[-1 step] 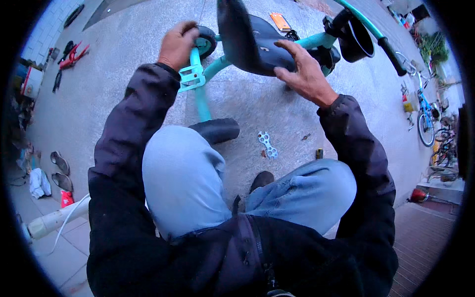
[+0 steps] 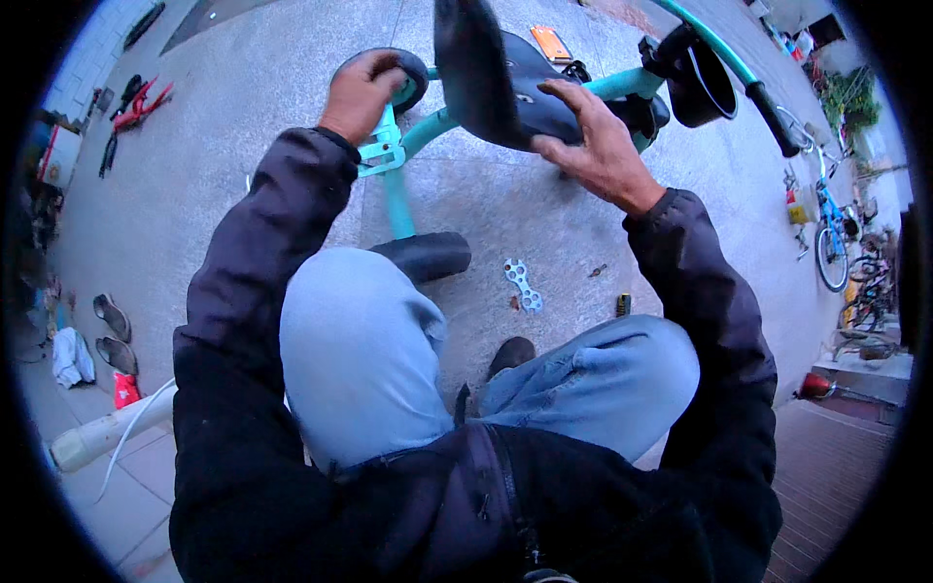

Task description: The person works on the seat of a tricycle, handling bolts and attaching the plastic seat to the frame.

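Note:
A turquoise children's tricycle (image 2: 426,132) stands on the concrete before me. My left hand (image 2: 362,95) is closed over its far rear wheel (image 2: 416,89), fingers curled at the hub; the fingertips are partly hidden. My right hand (image 2: 610,155) lies against the edge of the black seat (image 2: 530,92), thumb and fingers apart. The tall black backrest (image 2: 468,73) rises at the seat's left. Close to my left knee is the other rear wheel (image 2: 428,257), also black. Right of the seat, a black basket (image 2: 704,83) hangs below the turquoise handlebar (image 2: 714,41).
A flat multi-hole spanner (image 2: 522,285) lies between my knees and the tricycle. Near it are a small dark piece (image 2: 598,270) and a black-yellow object (image 2: 623,305). Beyond the seat lies an orange box (image 2: 551,44). A blue bicycle (image 2: 832,228) stands far right; shoes (image 2: 115,335) lie left.
My left hand has shifted slightly right and down on the wheel, and more of the tyre shows around it. My right hand stays at the seat with a slight thumb movement.

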Demonstrator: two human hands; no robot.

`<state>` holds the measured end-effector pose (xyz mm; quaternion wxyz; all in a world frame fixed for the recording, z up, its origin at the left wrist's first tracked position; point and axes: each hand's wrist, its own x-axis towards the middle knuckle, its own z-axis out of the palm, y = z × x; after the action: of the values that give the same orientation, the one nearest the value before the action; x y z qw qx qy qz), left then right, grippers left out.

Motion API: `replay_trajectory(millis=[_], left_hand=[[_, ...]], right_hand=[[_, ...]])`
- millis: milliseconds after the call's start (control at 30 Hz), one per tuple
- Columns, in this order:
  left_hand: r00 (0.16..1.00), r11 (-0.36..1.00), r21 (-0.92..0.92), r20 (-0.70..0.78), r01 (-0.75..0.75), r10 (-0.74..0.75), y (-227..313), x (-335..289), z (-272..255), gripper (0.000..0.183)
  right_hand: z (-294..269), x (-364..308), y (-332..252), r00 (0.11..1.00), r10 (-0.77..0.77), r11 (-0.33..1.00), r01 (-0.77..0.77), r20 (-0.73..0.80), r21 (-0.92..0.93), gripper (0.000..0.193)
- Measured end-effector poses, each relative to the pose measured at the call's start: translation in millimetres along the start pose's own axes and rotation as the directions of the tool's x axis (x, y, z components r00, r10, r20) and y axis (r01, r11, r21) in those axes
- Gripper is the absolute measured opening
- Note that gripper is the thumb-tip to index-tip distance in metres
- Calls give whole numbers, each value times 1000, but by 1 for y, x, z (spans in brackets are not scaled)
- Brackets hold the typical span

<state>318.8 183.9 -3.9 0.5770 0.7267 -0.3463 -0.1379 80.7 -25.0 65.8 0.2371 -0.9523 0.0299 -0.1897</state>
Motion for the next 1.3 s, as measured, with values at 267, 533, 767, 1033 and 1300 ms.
replay_trajectory(millis=[267,533,767,1033,1300], left_hand=[[969,946,294,238,-139,68,-11,-25,71,53],[950,865,392,116,-313,291,-42,0,74,25],[951,819,485,199,-305,237,-25,-1,50,20],[998,1000,1,67,-13,13,11,12,47,20],[824,755,473,-100,-454,558,75,-30,11,27]], right_hand=[[26,10,-18,993,70,996,-63,93,-70,74],[39,6,-4,994,107,973,-99,-27,210,39],[25,-3,17,988,86,991,-72,-125,117,44],[2,-32,25,914,135,983,-76,-382,166,34],[48,-29,66,805,450,-137,-365,386,921,55]])
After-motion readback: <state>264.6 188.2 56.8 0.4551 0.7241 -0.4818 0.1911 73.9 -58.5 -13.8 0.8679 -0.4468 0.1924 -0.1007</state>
